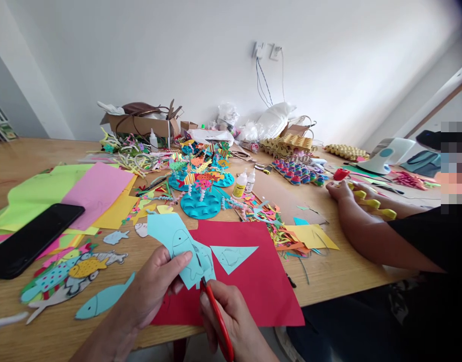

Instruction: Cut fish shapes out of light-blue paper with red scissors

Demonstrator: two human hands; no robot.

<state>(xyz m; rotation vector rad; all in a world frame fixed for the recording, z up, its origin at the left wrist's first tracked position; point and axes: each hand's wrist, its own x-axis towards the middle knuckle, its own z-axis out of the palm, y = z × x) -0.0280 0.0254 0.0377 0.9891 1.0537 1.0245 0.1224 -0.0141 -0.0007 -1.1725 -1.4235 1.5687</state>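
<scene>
Between the thumb and fingers of my left hand (155, 274) is a light blue paper (183, 236) with fish drawn on it in dark lines. My right hand (229, 311) grips red-handled scissors (219, 319), whose tip meets the lower edge of that paper. Both hands are over a red sheet (261, 281) at the table's front edge. A blue paper triangle (233, 257) with a drawn fish lies on the red sheet. To the left lie a cut-out blue fish (102, 300) and a yellow fish (88, 267) among other paper fish.
A black phone (34, 236) rests on coloured papers (38, 188) at left. Beyond the red sheet are a blue base (201, 203) with fish, glue bottles (240, 185) and paper scraps (287, 236). At right, another person's arms (361, 231) rest by yellow egg-carton pieces (372, 203).
</scene>
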